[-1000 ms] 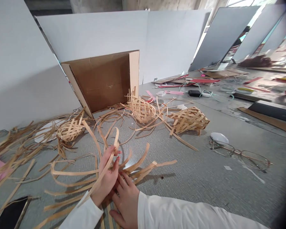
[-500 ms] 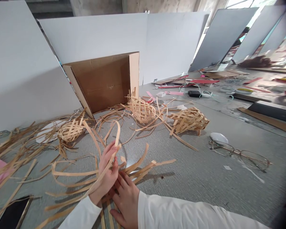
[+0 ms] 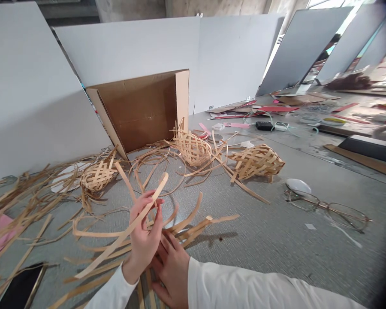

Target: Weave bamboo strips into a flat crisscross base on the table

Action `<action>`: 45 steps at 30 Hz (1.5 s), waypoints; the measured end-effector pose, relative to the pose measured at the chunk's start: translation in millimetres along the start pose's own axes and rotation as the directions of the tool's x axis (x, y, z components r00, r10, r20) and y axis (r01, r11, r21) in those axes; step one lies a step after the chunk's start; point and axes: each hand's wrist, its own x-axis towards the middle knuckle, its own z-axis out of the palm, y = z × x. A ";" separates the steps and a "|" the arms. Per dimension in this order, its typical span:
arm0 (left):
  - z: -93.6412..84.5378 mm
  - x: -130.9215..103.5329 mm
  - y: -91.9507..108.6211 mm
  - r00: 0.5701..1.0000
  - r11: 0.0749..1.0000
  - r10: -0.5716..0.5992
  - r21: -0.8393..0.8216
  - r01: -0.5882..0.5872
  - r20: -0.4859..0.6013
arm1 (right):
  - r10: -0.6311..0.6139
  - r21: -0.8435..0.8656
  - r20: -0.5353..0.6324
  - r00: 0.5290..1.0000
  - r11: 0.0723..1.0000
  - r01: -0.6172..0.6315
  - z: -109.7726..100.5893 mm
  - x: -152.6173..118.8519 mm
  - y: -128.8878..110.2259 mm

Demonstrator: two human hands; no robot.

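Left hand (image 3: 145, 235) holds one strip (image 3: 128, 231), slanting toward the far edge of grey surface (image 3: 263, 240); right hand (image 3: 172, 267) lies spread over other strips (image 3: 194, 227)

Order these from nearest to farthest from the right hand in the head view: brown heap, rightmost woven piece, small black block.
From the right hand:
1. Rightmost woven piece, ahead and to the right.
2. Small black block, beyond that piece.
3. Brown heap, far back on the right.
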 end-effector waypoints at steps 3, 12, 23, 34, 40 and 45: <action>-2.8 1.4 4.7 0.999 0.999 -0.002 0.036 0.001 0.044 | -0.008 0.017 -0.004 1.000 1.000 0.008 0.2 -0.5 1.1; -8.1 7.6 -9.2 0.962 0.956 0.179 0.196 -0.220 0.206 | 0.035 -0.052 0.051 0.998 0.998 -0.032 -3.7 1.2 -3.6; -13.1 3.0 -15.1 0.764 0.868 0.033 0.360 -0.341 0.645 | 0.026 0.051 0.087 0.996 0.998 -0.031 -3.9 -1.3 -0.1; -51.0 26.2 -20.5 0.626 0.788 -0.139 0.468 -0.399 0.767 | 0.040 -0.013 0.061 0.997 0.999 -0.039 -0.8 -2.7 -1.7; -61.2 -23.5 -36.6 0.646 0.814 -0.164 0.472 -0.339 0.745 | 0.047 -0.016 0.059 0.997 0.999 -0.046 0.7 -1.4 -2.1; -68.2 -54.2 -51.4 0.741 0.851 -0.176 0.479 -0.216 0.648 | 0.021 -0.096 0.060 0.998 0.995 -0.016 2.3 -2.3 0.4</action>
